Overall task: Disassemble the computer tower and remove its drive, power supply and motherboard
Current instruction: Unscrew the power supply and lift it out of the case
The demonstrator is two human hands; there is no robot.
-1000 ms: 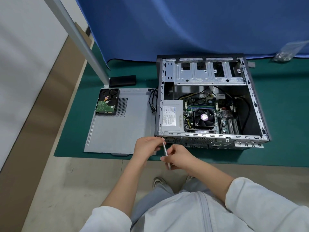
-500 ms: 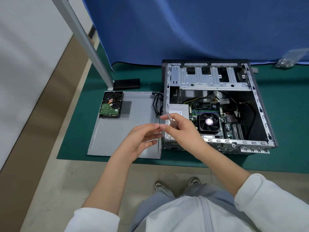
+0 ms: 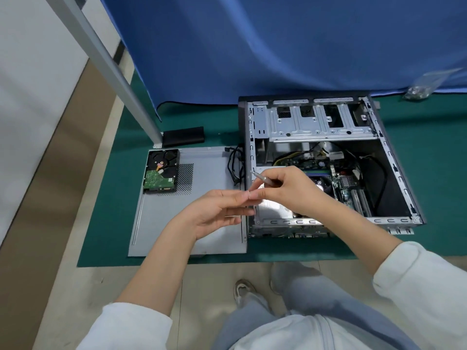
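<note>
The open computer tower (image 3: 384, 147) lies on its side on a green mat. Inside it I see the motherboard (image 3: 351, 188) and the silver power supply (image 3: 271, 207), partly hidden by my hands. A removed hard drive (image 3: 161, 172) lies circuit side up on the detached grey side panel (image 3: 187, 223), left of the tower. My right hand (image 3: 285, 190) holds a thin silver screwdriver (image 3: 262, 177) over the tower's near left corner. My left hand (image 3: 217, 210) is held flat, palm up, its fingertips touching the right hand's fingers. Whether a screw lies between them I cannot tell.
A slanted grey metal post (image 3: 113, 72) with a black foot (image 3: 183, 135) stands at the mat's back left. A blue curtain (image 3: 278, 46) hangs behind. A clear bag of small parts (image 3: 419, 90) lies at the back right. Black cables (image 3: 235, 165) hang out at the tower's left side.
Both hands have risen from the tower's near edge to above its left corner. The left hand has let go of the screwdriver and opened flat. The view has tilted toward the tower.
</note>
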